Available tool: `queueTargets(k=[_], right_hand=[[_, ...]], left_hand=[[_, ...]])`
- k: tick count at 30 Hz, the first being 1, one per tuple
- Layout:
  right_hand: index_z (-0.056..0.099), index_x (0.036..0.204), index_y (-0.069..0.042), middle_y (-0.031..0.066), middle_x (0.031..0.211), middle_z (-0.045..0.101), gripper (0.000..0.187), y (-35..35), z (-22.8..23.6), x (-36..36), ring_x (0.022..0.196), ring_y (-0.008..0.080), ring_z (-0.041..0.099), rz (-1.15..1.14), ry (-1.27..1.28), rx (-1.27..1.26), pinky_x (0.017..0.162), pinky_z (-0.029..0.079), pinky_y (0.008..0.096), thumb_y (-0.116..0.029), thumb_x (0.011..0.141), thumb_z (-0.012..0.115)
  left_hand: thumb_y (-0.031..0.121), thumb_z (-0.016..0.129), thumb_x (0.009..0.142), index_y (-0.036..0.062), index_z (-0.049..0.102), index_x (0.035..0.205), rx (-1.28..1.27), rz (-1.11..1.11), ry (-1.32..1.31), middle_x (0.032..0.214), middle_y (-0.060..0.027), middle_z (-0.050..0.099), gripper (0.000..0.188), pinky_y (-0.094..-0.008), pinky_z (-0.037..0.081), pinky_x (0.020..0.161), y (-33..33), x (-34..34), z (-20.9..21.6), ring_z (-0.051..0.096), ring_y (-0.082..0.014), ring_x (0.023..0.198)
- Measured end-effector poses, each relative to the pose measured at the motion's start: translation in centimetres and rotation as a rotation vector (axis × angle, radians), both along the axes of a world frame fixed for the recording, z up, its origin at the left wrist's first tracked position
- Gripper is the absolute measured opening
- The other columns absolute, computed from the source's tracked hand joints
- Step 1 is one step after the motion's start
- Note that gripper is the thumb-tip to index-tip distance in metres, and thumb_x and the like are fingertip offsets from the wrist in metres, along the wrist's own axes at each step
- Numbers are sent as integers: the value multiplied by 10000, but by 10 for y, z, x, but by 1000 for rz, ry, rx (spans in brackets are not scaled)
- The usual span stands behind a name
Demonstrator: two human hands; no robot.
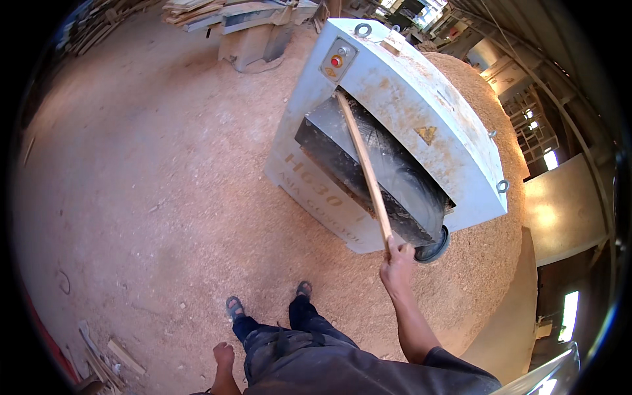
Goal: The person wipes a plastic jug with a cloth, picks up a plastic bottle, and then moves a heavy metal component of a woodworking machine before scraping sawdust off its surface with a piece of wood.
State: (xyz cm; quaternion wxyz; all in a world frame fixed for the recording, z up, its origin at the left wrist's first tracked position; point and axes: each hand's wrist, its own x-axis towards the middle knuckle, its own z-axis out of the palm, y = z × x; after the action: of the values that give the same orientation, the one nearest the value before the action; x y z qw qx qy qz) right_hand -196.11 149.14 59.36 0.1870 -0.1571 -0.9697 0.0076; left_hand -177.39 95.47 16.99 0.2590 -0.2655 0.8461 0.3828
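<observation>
My right hand (397, 263) is closed around the near end of a long, thin wooden strip (363, 155). The strip slants across the metal bed of a big pale grey woodworking machine (408, 85), which looks like a thickness planer. Its far end reaches the left corner of the machine's dark opening. A black handwheel (433, 247) sits just right of my right hand. Hanging low by my left leg, my left hand (224, 355) has its fingers curled, and nothing shows in it.
A red button (336, 61) is on the machine's upper left panel. Sawdust and shavings cover the floor (178, 191) and pile up behind the machine (503, 131). Boards are stacked at the back (243, 16). Loose offcuts (125, 355) lie at the lower left.
</observation>
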Motion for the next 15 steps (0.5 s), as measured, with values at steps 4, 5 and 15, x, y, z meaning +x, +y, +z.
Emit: queueTargets(k=[4,5,15], right_hand=[[663,1236,-50,169,855,519,466,-2,-20,-17,820,333,502,-8,-42,25,694,420,443,7,773,650],[666,1229,-46,179,847,520,465,-2,-23,-16,808,339,514,-55,-27,-42,696,428,450,-5,766,659],[656,1244,-43,213,863,530,434,-29,-16,-75,846,373,542,-86,-19,-125,710,452,470,-46,811,626]], left_hand=[[78,619,783,-106,672,1119,188,171,22,911,-228,709,387,-364,543,757,41,-54,27,695,-287,808],[81,622,789,-109,667,1126,203,141,41,912,-224,709,389,-359,542,751,48,-71,42,694,-280,800],[104,652,844,-123,633,1172,252,201,62,938,-193,710,400,-329,533,737,63,-110,76,677,-230,800]])
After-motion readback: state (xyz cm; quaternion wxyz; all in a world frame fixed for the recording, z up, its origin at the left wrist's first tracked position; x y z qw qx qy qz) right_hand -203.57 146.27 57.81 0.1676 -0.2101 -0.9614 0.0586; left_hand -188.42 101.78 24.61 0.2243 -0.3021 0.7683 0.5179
